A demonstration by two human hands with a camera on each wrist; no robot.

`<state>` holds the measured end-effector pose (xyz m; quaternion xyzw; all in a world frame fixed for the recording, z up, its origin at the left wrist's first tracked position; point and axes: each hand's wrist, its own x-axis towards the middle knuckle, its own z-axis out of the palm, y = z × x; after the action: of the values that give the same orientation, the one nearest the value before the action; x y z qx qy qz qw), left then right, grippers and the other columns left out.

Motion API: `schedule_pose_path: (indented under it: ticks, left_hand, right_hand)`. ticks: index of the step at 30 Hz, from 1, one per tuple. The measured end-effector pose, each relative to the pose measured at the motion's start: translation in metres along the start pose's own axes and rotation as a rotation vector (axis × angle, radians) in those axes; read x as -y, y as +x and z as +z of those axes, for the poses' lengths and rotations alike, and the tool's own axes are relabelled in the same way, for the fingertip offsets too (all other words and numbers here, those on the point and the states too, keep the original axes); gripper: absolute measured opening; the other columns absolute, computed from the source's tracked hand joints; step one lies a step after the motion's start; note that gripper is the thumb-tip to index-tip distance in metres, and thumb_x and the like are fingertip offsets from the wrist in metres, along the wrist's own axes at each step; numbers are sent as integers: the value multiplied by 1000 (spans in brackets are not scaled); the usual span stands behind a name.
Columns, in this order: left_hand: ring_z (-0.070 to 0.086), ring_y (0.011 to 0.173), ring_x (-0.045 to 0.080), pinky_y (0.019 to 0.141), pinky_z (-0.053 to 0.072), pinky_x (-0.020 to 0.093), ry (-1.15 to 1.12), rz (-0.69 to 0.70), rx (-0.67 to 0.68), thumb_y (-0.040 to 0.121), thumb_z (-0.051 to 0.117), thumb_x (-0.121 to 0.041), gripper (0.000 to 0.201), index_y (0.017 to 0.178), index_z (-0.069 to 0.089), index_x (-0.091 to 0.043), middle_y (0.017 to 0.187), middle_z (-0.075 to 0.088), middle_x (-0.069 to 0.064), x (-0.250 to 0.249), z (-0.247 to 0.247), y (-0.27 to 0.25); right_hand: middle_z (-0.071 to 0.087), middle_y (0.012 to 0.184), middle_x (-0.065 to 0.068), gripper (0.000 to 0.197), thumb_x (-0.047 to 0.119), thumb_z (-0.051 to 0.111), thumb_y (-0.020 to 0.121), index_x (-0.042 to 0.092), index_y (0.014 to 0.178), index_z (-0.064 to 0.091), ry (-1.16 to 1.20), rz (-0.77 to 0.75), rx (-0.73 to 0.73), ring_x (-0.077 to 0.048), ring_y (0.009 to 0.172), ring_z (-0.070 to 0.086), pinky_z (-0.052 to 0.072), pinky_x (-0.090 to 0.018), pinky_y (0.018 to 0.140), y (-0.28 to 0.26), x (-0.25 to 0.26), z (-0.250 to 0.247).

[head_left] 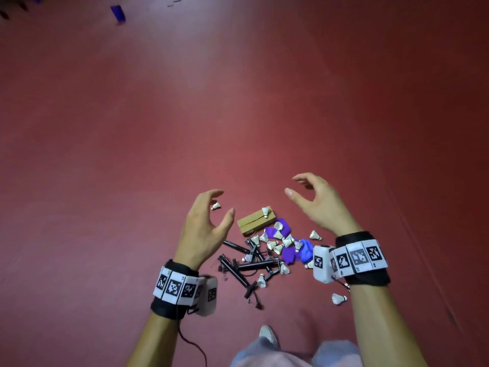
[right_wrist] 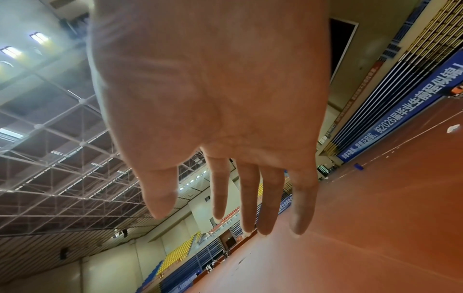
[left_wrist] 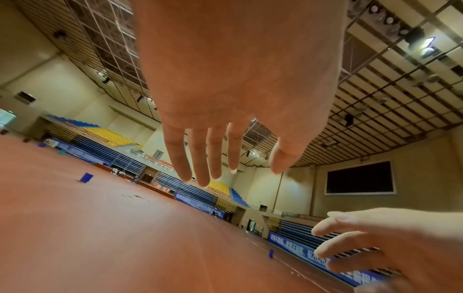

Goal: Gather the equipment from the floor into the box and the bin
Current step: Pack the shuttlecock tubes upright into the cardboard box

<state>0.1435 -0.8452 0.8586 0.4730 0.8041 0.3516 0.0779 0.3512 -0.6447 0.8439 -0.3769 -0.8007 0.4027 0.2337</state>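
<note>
On the red floor below me lies a pile: a flat cardboard box (head_left: 255, 219), several white shuttlecocks (head_left: 275, 245), purple cloth pieces (head_left: 291, 251) and several black rods (head_left: 246, 266). One shuttlecock (head_left: 216, 206) lies apart at the left, another (head_left: 338, 298) near my right forearm. My left hand (head_left: 209, 221) hovers high above the pile's left side, fingers loosely curved and empty. My right hand (head_left: 315, 200) hovers above the right side, also empty. In the wrist views both the left hand (left_wrist: 225, 154) and the right hand (right_wrist: 225, 198) show straight, spread fingers holding nothing.
A small blue bin (head_left: 118, 13) stands far off at the top left, also seen as the blue bin (left_wrist: 86, 177). Another blue bin (right_wrist: 358, 166) stands far off on the court. My shoe (head_left: 268, 335) is just below the pile. Bleachers and banners (left_wrist: 200, 204) line the hall's walls.
</note>
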Motion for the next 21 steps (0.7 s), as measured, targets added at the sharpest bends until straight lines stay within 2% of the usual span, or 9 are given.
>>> schedule_pose_path:
  ticks: [4, 9, 14, 17, 21]
  left_hand:
    - [56, 120, 5, 102, 52, 35, -4, -1, 100, 95, 62, -50, 54, 142, 50, -25, 140, 55, -10, 35, 16, 59]
    - [55, 122, 6, 105, 52, 39, -10, -39, 201, 95, 65, -47, 55, 143, 49, -25, 141, 54, -8, 71, 44, 125]
    - [54, 124, 9, 104, 51, 38, 75, -10, 284, 96, 64, -47, 57, 145, 47, -22, 145, 54, -1, 84, 65, 216]
    - [55, 124, 11, 103, 51, 35, 141, 25, 321, 97, 63, -48, 58, 145, 48, -21, 145, 54, 0, 88, 69, 277]
    - [58, 124, 15, 103, 53, 41, 217, 66, 361, 95, 62, -51, 57, 143, 49, -22, 144, 55, 0, 99, 75, 355]
  right_hand:
    - [59, 130, 9, 42, 51, 68, 93, 32, 129, 60, -39, 82, 66, -7, 121, 54, 42, -29, 105, 34, -5, 16]
    - [60, 130, 5, 42, 52, 69, 92, 31, 128, 61, -67, 205, 87, -12, 122, 56, 45, -35, 107, 89, -29, 33]
    - [58, 136, 1, 47, 56, 68, 91, 29, 129, 60, -59, 265, 137, -16, 128, 55, 45, -42, 110, 179, -54, 49]
    - [57, 138, -2, 50, 60, 67, 90, 30, 129, 59, -55, 302, 155, -17, 129, 55, 45, -41, 110, 240, -64, 56]
    - [57, 140, -3, 52, 59, 68, 90, 27, 130, 58, -2, 365, 147, -18, 130, 54, 45, -38, 108, 300, -74, 64]
